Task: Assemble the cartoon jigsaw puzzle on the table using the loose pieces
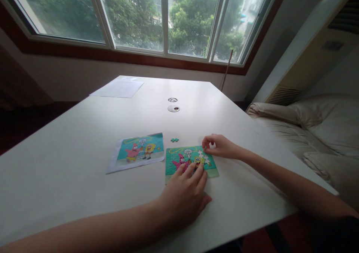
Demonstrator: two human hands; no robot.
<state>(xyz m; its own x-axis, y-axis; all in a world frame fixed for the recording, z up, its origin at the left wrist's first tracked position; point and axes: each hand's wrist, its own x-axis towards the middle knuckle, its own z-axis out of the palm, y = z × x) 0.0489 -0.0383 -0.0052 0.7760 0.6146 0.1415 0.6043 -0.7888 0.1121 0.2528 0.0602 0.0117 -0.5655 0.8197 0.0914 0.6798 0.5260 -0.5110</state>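
Note:
A jigsaw puzzle with pink and yellow cartoon figures on teal lies on the table, with white gaps in its upper right part. My left hand rests across its lower middle, fingers spread and flat, covering part of the picture. At the puzzle's upper right corner, my right hand is closed in a pinch on a puzzle piece, mostly hidden by the fingertips. Just above the puzzle lie loose teal pieces. To the left is a paper sheet with the same picture printed on it.
The white table has two round cable-hole covers near its middle. A paper sheet lies at the far left corner. Beyond are a window and, on the right, a beige sofa.

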